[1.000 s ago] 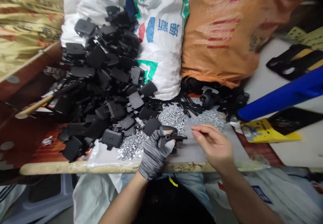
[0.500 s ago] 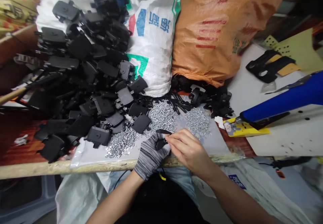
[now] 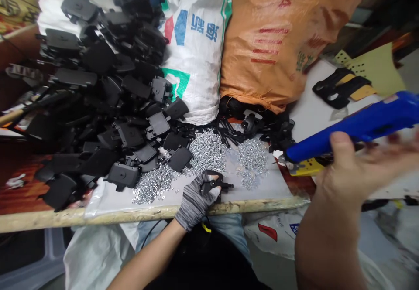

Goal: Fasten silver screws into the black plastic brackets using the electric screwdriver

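My left hand (image 3: 198,198), in a grey striped glove with bare fingertips, is closed around a small black plastic part (image 3: 225,186) above the table's front edge. A dark rod-like end of that part sticks out to the right. At the right, my bare right hand (image 3: 353,168) is against the underside of a blue electric screwdriver (image 3: 356,124), its thumb on the body and its fingers blurred by motion. The tool's tip points left. Near my left hand lie a heap of silver screws (image 3: 207,152), a second heap of smaller screws (image 3: 252,159) and a pile of nuts (image 3: 153,185).
Many black plastic covers (image 3: 124,176) are piled at the left. A white woven sack (image 3: 196,63) and an orange sack (image 3: 258,41) stand behind. On the right are a yellow plate (image 3: 307,168) and black straps (image 3: 337,87). A wooden strip (image 3: 131,215) edges the table.
My right hand has left the black part and moved right to the blue screwdriver, which has shifted left and looks nearer. My left hand keeps the part. The view has shifted slightly.
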A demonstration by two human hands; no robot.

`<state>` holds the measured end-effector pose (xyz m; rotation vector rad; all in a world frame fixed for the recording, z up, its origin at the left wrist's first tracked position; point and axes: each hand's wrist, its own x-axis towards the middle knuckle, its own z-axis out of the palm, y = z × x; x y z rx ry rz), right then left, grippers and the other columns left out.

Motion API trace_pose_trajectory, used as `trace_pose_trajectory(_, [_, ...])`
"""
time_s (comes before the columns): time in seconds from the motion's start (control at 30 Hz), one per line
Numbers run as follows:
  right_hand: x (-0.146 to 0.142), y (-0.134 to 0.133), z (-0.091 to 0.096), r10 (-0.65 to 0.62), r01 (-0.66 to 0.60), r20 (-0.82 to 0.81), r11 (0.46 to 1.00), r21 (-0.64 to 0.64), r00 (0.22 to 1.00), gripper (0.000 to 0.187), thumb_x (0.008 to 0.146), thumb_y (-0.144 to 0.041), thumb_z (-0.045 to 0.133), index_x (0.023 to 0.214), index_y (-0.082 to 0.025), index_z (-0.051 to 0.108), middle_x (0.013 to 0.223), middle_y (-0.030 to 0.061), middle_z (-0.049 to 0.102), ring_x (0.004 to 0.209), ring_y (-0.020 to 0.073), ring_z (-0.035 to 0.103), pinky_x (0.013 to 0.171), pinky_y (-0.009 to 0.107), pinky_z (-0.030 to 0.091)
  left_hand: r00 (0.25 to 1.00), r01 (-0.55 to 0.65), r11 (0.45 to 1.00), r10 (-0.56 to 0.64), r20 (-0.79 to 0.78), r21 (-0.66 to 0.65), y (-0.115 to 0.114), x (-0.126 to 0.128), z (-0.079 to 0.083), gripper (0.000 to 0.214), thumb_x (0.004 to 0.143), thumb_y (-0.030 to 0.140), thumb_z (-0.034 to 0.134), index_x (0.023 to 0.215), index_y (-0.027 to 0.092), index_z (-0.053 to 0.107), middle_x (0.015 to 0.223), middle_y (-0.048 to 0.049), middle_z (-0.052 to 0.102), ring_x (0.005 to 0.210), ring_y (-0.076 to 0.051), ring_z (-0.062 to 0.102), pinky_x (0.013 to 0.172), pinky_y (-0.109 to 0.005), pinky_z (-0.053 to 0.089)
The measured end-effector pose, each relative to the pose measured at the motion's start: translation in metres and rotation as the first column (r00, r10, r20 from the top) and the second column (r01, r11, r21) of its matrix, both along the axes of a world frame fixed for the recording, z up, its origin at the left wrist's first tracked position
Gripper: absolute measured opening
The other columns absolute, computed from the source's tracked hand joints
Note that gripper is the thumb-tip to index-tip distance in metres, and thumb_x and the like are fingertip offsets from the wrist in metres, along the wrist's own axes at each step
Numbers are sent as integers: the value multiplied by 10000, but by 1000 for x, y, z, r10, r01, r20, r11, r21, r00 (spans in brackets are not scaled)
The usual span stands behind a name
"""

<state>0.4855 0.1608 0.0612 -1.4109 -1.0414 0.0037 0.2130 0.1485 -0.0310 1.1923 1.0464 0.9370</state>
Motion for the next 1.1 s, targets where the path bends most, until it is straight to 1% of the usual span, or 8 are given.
trace_pose_trajectory(0.1, [-15, 14, 1, 262, -273, -353, 962, 20, 898, 566, 752, -316, 828, 1254, -278, 570, 983, 31, 737, 867, 254, 739, 902, 496, 579, 1000, 2, 1000, -2, 6, 3, 1, 1, -1, 300, 814, 301, 714, 1071, 148, 716, 1130, -107, 757, 1032, -221, 712, 975, -359, 546])
trace_pose_trajectory(0.2, [-59, 13, -1, 454, -480, -437, 875, 58, 776, 511, 743, -272, 820, 1198, -251, 587, 849, -8, 735, 780, 216, 737, 899, 482, 585, 1000, 0, 999, 0, 7, -33, 1, 3, 1, 321, 795, 304, 730, 1067, 134, 722, 1144, -118, 753, 1043, -228, 707, 981, -362, 544])
trace_pose_trajectory(0.33, [-116, 3, -5, 584, -579, -472, 796, 175, 660, 373, 830, -265, 725, 1169, -265, 569, 765, -45, 656, 629, 161, 668, 659, 358, 586, 999, 7, 993, -2, 41, -121, 1, 5, 1, 328, 761, 293, 753, 1049, 138, 722, 1124, -113, 757, 1018, -236, 706, 952, -370, 552])
trace_pose_trajectory(0.43, [-137, 1, -11, 605, -596, -504, 777, 204, 616, 367, 843, -279, 712, 1156, -274, 520, 710, -66, 615, 562, 149, 629, 589, 342, 564, 998, 8, 990, 2, 67, -142, 0, 5, -2, 280, 766, 283, 741, 1012, 151, 720, 1053, -89, 770, 959, -222, 707, 911, -363, 559])
trace_pose_trajectory(0.6, [-141, 4, -23, 604, -604, -487, 777, 180, 631, 369, 851, -311, 708, 1135, -270, 477, 701, -74, 596, 560, 154, 633, 597, 364, 573, 1000, -2, 991, 5, 22, -130, 1, 3, -2, 262, 771, 290, 744, 994, 155, 713, 1014, -73, 776, 896, -206, 706, 825, -327, 572])
trace_pose_trajectory(0.77, [-131, 2, -30, 700, -738, -403, 670, 84, 590, 414, 876, -340, 684, 1207, -280, 443, 719, -59, 619, 606, 171, 653, 619, 379, 569, 999, 15, 998, -17, -32, -67, 2, 2, 0, 276, 805, 314, 723, 1025, 149, 706, 1010, -71, 780, 894, -202, 707, 840, -327, 569])
trace_pose_trajectory(0.9, [-130, 1, -28, 683, -726, -387, 686, 47, 619, 403, 872, -389, 678, 1188, -274, 457, 699, -54, 594, 593, 175, 639, 605, 386, 571, 1000, 4, 998, -5, -16, -64, 3, 3, 1, 268, 804, 315, 715, 1016, 151, 713, 1009, -71, 782, 888, -202, 710, 825, -318, 572])
trace_pose_trajectory(1.1, [-132, -1, -25, 695, -726, -432, 677, 122, 575, 433, 889, -308, 677, 1242, -289, 427, 718, -68, 603, 589, 163, 639, 638, 379, 567, 1000, 1, 994, 2, 25, -109, 5, 4, 5, 238, 761, 308, 740, 940, 153, 708, 957, -60, 777, 841, -191, 695, 787, -307, 566])
